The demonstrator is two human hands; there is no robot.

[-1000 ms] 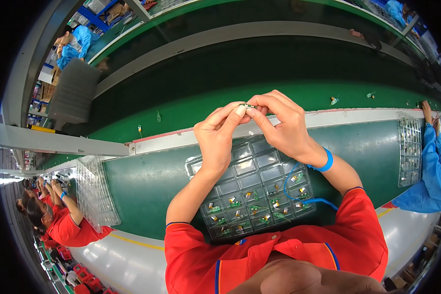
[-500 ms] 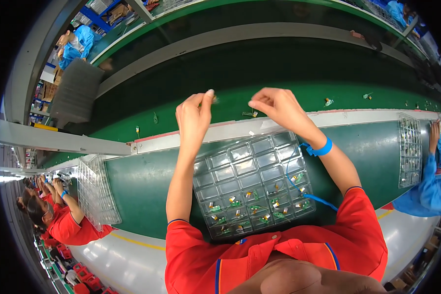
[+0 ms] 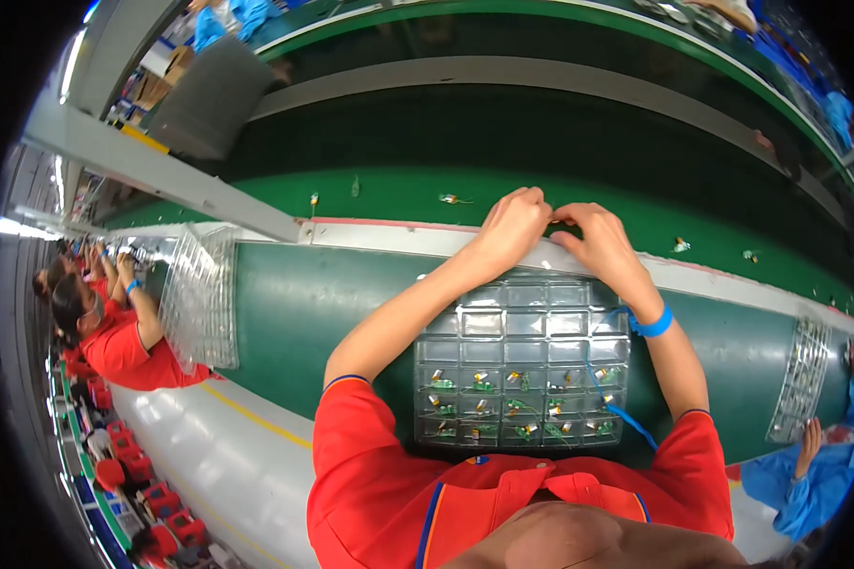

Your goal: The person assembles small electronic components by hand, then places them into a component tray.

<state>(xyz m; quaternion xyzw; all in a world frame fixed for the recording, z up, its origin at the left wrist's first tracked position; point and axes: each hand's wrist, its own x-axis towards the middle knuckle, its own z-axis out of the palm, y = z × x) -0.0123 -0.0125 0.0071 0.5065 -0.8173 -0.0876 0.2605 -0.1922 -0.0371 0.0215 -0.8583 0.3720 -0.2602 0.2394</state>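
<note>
My left hand (image 3: 515, 226) and my right hand (image 3: 602, 241) meet above the near rail of the green conveyor belt. Fingers on both hands are bent into pinches, their tips almost touching. A tiny object seems to sit between them, too small and covered to name. Just left of my left hand, a small green circuit board (image 3: 450, 199) with a wire lies on the belt. Below my wrists rests a clear plastic compartment tray (image 3: 482, 323). Its nearer rows contain several small green boards with wires, while the farther rows show bare pockets. A blue wrist strap (image 3: 653, 323) circles my right wrist.
The green belt (image 3: 399, 218) carries more small boards (image 3: 681, 245) on both sides. A pale metal rail (image 3: 380, 235) edges it. Stacked clear trays (image 3: 199, 299) stand at left, another tray (image 3: 800, 379) at right. A grey frame beam (image 3: 171, 180) crosses the left. Co-workers sit on both sides.
My hands, earlier apart over the belt, have come together at the rail. A board now shows on the belt near where my left hand was. The view has shifted and turned.
</note>
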